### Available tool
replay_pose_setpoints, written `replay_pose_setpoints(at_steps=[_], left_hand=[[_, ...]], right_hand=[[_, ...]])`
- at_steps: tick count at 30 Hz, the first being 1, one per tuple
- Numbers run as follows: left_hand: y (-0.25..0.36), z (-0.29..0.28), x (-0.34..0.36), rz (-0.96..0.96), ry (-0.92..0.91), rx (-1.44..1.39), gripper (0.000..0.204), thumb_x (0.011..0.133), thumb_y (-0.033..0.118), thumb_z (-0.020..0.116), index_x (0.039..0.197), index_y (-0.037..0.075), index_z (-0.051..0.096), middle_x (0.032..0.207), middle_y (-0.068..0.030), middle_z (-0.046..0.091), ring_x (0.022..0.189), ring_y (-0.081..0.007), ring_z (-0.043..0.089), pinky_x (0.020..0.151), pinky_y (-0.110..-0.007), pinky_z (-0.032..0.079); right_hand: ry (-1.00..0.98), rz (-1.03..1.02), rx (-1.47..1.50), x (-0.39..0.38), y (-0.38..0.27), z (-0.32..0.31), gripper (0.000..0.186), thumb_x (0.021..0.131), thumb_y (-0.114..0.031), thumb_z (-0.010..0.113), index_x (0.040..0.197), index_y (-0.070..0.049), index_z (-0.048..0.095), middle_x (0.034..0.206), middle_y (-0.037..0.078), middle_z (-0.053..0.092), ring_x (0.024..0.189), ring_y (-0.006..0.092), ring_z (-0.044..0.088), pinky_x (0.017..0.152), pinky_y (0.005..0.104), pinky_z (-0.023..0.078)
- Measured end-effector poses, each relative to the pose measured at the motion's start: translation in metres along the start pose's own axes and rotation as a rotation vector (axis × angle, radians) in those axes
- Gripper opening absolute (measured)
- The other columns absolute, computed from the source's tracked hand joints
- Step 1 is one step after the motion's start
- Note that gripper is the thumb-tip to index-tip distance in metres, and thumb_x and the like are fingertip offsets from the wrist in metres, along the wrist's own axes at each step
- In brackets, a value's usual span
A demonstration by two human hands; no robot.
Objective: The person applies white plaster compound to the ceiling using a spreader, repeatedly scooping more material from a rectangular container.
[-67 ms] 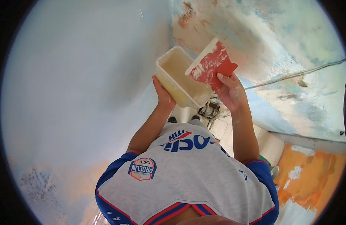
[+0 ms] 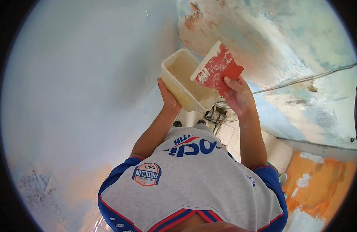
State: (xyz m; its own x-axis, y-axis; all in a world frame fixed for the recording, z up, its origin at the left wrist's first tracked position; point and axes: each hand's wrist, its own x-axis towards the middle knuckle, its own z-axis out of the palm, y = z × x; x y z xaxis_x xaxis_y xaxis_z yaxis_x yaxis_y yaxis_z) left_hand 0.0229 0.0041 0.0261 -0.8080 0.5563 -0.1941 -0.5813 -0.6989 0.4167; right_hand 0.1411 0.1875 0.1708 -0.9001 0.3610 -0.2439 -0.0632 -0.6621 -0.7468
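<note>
My left hand [image 2: 169,97] supports a cream-coloured rectangular plastic tub [image 2: 173,86] from its left side and underneath; some of its fingers are hidden by the tub. The tub is tilted, and pale residue coats its inner walls. In my right hand [image 2: 239,96] is a red putty scraper [image 2: 224,65], with my thumb on its face. White putty smears the scraper's face, and a thick strip of it lies along the far-left edge. The scraper is held over the tub's right rim, its lower-left corner overlapping the opening in this view.
A pale blue wall [image 2: 78,77] rises on the left, meeting a patchy wall [image 2: 255,34] in a corner ahead. A cable [image 2: 302,79] runs along the right wall. Below are floor tiles [image 2: 226,135], a dark cluttered object [image 2: 216,115] and an orange patched surface [image 2: 321,178].
The scraper has turned slightly, its upper corner shifting a little left and down. My left hand and the tub have hardly moved.
</note>
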Motion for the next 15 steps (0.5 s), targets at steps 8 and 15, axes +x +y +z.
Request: replay_pose_setpoints(at_steps=[8, 15], left_hand=[[-0.013, 0.027, -0.012, 0.078, 0.02, -0.044, 0.088, 0.096, 0.082, 0.025, 0.155, 0.017, 0.038, 0.153, -0.0087, 0.048, 0.139, -0.0302, 0.048, 0.114, -0.049, 0.042], [-0.033, 0.032, -0.015, 0.198, -0.03, -0.087, 0.091, 0.093, 0.084, 0.031, 0.156, 0.018, 0.036, 0.153, -0.0078, 0.048, 0.14, -0.0299, 0.048, 0.115, -0.05, 0.042]], right_hand=[[-0.034, 0.043, -0.046, -0.004, -0.024, -0.027, 0.038, 0.097, -0.006, 0.066, 0.133, -0.005, 0.053, 0.125, 0.013, 0.066, 0.11, 0.0269, 0.068, 0.088, 0.041, 0.061], [-0.076, 0.004, -0.081, -0.002, -0.038, -0.038, 0.035, 0.097, -0.003, 0.061, 0.131, -0.007, 0.052, 0.122, 0.013, 0.066, 0.1, 0.0267, 0.071, 0.078, 0.0391, 0.065]])
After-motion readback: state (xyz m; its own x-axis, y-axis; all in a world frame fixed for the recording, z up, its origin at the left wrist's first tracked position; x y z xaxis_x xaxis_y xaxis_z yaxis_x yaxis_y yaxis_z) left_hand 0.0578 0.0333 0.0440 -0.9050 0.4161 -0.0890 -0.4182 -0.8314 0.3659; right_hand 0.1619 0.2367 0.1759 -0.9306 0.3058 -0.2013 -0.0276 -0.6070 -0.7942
